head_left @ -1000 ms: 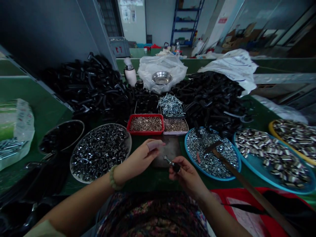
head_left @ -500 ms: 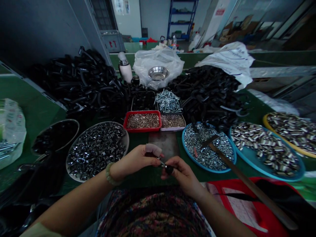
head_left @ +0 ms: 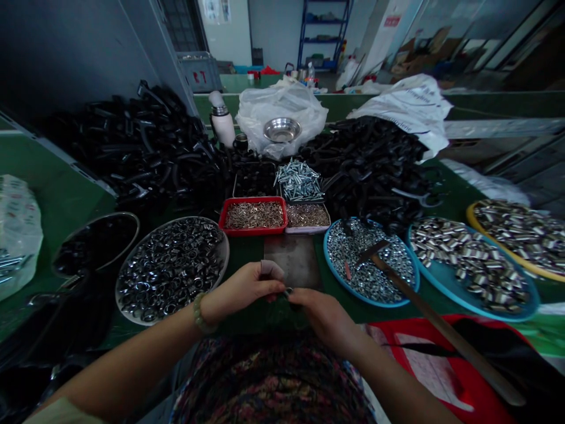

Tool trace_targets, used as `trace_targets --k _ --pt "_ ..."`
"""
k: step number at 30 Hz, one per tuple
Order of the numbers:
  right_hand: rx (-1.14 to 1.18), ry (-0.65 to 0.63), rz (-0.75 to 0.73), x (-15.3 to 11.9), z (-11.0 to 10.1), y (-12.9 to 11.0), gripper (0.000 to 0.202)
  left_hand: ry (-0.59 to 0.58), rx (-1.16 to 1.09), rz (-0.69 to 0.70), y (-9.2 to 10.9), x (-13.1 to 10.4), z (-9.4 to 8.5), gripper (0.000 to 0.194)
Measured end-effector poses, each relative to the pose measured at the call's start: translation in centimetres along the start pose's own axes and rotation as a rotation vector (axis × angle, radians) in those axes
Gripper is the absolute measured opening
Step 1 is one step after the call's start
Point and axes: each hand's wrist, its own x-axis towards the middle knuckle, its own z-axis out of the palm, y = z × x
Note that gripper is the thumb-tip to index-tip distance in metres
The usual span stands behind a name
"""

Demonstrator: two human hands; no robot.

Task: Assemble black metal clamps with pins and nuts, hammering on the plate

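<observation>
1. Small metal piece, ring-like at its visible end, lies between the fingertips of the two hands, above the near middle of the bench. The rest of it is hidden.
2. Left hand, a pale wrap around one finger: thumb and finger pinch the piece from the left.
3. Right hand: fingers are closed on the piece from the right, back of the hand uppermost. Whether it also encloses the dark rounded part visible one second earlier cannot be told.
4. Change: a second ago the left hand stood apart and the right alone held the piece; both now meet on it, and the right has turned over. This suggests a shift from one-handed holding to joint, two-handed handling.
5. Hammer: its handle slants to the near right, its head over the blue tray of small bright parts.
6. Metal plate, flat on the bench just beyond the hands; a round tray of dark, shiny rings stands to the left.
7. Red tray of slender metal pins, farther off, with silver bolts beyond and to the right.
8. Steel bowl, far middle, against a plastic bag.
</observation>
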Motion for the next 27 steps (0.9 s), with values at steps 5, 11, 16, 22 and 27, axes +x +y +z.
trace_targets --k 5,11,16,22,27 --pt "0.782 0.188 0.304 0.8 1.8 -0.3 0.015 0.050 -0.045 0.114 -0.5 0.1 0.3 0.019" --pt "1.348 0.157 0.528 0.7 2.7 0.1 0.044 0.082 0.359 0.443 0.2 -1.0 0.3 0.018" --pt "0.759 0.101 0.345 -0.1 0.8 -0.8 0.020 0.070 0.197 0.279 0.1 -0.8 0.0 0.012" --pt "0.025 0.076 0.123 -0.3 -1.2 -1.7 0.024 0.192 -0.500 0.053 -0.9 1.2 -0.1 0.022" --pt "-0.098 0.115 0.065 0.5 0.7 -1.7 0.025 0.293 -0.658 0.018 -0.7 1.9 0.8 0.030"
